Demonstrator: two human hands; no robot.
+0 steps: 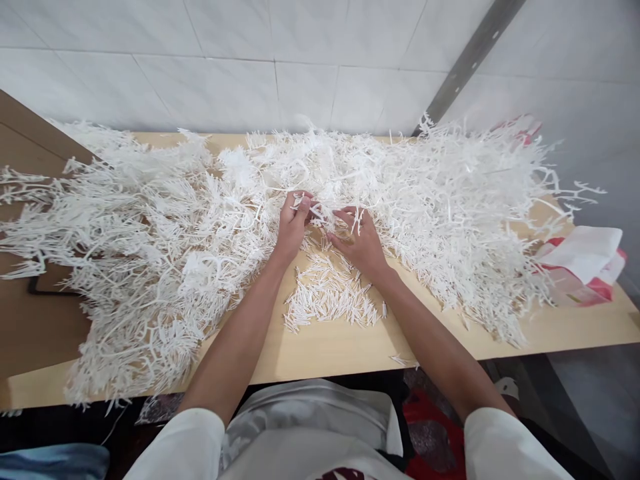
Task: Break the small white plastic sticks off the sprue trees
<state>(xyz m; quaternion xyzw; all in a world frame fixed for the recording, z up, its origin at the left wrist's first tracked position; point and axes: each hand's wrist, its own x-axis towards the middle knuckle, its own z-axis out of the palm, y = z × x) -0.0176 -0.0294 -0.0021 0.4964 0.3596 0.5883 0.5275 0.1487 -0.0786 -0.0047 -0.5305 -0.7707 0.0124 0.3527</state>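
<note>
Head view | left hand [296, 215]: pinching white, branched, plastic-looking sprig [317, 211] | right hand [362, 241]: half-open beside it, grasp unclear

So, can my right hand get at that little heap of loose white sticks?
Likely yes: your right hand is just beyond the loose white sticks, and nothing visible seems to block its way.

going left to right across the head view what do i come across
Brown cardboard → left hand → right hand → grey metal strip on the wall → pink-and-white packet. The white branching pieces spread across most of the width, so they are left out.
</note>
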